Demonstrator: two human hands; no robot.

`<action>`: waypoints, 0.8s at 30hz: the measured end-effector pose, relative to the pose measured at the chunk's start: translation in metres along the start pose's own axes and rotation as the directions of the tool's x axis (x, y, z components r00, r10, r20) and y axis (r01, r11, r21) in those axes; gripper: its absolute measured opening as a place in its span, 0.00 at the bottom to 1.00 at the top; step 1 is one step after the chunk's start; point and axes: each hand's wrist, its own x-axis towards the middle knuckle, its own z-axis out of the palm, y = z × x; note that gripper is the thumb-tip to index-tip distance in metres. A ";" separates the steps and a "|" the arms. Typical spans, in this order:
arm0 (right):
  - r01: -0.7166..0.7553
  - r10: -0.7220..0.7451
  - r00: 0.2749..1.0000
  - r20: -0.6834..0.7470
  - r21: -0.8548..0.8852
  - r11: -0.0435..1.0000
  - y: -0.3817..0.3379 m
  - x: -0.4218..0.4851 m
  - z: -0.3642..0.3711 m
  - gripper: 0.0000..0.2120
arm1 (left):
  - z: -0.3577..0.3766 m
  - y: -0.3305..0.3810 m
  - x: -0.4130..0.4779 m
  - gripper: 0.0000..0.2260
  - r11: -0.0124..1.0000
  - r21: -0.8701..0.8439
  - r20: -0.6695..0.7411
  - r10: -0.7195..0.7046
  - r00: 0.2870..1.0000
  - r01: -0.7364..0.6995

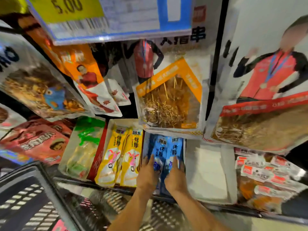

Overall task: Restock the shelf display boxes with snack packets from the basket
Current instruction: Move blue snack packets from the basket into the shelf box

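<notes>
Blue snack packets [168, 147] stand in two rows inside a display box on the lower shelf. My left hand [147, 174] lies flat on the left row and my right hand [175, 177] on the right row, fingers pressed against the packet fronts. To their left is a display box of yellow snack packets [120, 155]. A dark mesh basket [25, 197] sits at the lower left, with a bit of pink packaging showing at its bottom edge.
A white box [206, 172] stands right of the blue packets, then a box of red-and-white sticks [266, 177]. A green-and-clear bag [83, 147] and a red bag [36, 140] lie to the left. Large hanging bags [170, 100] and a price tag [70, 9] overhang above.
</notes>
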 end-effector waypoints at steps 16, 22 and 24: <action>0.223 -0.159 0.971 0.180 -0.428 0.876 0.016 0.000 0.010 0.26 | 0.035 -0.021 0.007 0.33 0.822 0.537 0.062 0.185 0.981 -0.189; 0.212 -0.135 0.969 0.207 -0.419 0.883 0.018 0.007 0.011 0.30 | 0.031 -0.021 0.011 0.34 0.832 0.503 0.117 0.202 0.972 -0.234; 0.217 -0.142 0.968 0.207 -0.403 0.889 0.019 0.007 0.011 0.31 | 0.029 -0.021 0.012 0.34 0.824 0.509 0.160 0.194 0.968 -0.249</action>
